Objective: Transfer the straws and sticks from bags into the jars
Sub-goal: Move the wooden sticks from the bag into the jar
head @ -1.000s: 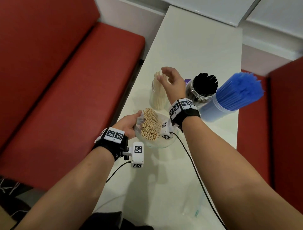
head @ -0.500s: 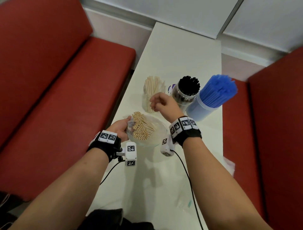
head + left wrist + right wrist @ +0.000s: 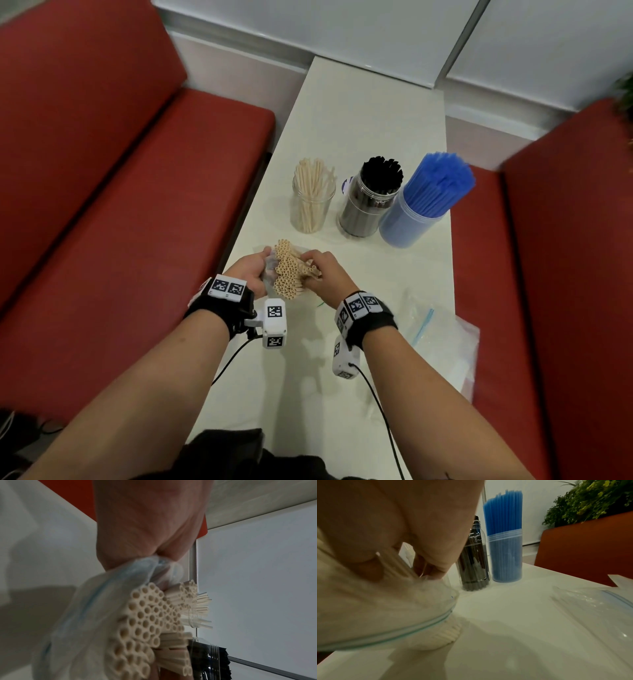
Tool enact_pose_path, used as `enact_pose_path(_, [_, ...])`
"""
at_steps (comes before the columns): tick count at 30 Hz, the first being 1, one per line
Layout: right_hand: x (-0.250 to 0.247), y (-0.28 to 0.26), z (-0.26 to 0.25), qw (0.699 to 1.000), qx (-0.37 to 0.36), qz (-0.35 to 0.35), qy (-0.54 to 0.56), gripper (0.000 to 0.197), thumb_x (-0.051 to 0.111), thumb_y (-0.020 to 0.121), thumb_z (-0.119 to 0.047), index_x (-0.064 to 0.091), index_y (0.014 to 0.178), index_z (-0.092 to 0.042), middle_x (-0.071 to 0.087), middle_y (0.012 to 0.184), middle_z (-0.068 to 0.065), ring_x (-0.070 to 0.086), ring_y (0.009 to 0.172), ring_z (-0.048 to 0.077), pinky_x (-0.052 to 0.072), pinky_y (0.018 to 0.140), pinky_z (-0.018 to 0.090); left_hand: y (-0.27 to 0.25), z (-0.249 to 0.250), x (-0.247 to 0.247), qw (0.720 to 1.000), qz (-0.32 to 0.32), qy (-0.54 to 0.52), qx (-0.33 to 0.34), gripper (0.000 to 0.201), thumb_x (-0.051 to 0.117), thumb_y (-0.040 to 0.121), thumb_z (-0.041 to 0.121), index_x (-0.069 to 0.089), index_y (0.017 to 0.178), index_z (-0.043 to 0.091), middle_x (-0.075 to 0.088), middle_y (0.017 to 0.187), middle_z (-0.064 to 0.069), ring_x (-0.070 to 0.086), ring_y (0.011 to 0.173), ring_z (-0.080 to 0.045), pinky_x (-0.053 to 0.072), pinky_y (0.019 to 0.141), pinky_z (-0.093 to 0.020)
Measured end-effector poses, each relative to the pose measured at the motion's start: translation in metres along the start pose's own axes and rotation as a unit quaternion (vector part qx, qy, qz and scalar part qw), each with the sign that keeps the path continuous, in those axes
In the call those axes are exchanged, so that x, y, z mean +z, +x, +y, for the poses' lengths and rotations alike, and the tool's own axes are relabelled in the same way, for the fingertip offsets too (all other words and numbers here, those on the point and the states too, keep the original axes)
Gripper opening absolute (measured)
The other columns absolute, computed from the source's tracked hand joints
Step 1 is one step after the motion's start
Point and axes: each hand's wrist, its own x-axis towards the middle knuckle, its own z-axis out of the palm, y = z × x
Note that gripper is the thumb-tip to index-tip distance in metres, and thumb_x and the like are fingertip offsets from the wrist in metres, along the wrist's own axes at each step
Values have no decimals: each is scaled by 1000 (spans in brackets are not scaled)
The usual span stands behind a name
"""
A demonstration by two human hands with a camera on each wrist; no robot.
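Right hand [image 3: 327,274] now back on bagged beige straws [image 3: 289,274].

No legible text, brand, number or sign appears in any view. The only printed marks are black-and-white square fiducial patterns on the white wrist-worn camera blocks [image 3: 274,322] and black wristbands [image 3: 363,310]; these carry no readable characters.

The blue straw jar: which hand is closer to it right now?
Right. The right hand grips the beige straws in front of the blue straw jar; the left hand holds the bag further away.
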Motion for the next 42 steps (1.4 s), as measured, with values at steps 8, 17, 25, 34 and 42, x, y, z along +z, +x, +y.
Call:
enact_pose_path(8, [-6, 0, -8, 999, 7, 54, 5, 23, 51, 103, -19, 51, 123, -7, 66, 114, 17, 61, 104, 32, 39, 78, 30, -2, 2, 0, 1000, 20, -1, 23, 23, 53, 105, 24, 61, 84, 22, 54, 48, 2, 42, 37, -5, 37, 47, -16])
enact_pose_path(17, [13, -5, -13, 993, 31, 50, 102, 20, 49, 101, -8, 46, 121, -8, 63, 108, 11, 61, 101, 28, 49, 88, 41, -5, -4, 0, 1000, -18, -20, -11, 28, 53, 104, 29, 63, 86, 10, 67, 66, -11, 63, 52, -19, 58, 54, -28])
enact_pose_path(25, [-16, 3, -35, 966, -6, 150, 209, 29, 71, 91, -37, 52, 78, -19, 52, 64, -7, 48, 57, 9, 40, 56, 13, -11, -4, -1, 995, -65, -57, -52, 31, 53, 105, 28, 59, 134, 19, 68, 98, -16, 63, 83, -28, 52, 69, -48])
enact_pose_path(34, [-8, 7, -32, 927, 7, 173, 333, 36, 79, 84, -31, 54, 71, -9, 53, 53, 6, 48, 50, 19, 45, 56, 32, -3, -1, -5, 993, -65, -52, -89, 29, 54, 103, 35, 56, 124, 16, 61, 101, -6, 54, 86, -15, 38, 103, -19])
enact_pose_path(42, [-108, 43, -116, 921, -104, 245, 286, 37, 75, 83, -48, 55, 66, -22, 56, 54, 0, 50, 49, 17, 47, 52, 29, 0, 7, -9, 998, -32, 17, -50, 33, 51, 105, 32, 57, 77, 15, 56, 57, 0, 44, 31, -11, 38, 32, -15])
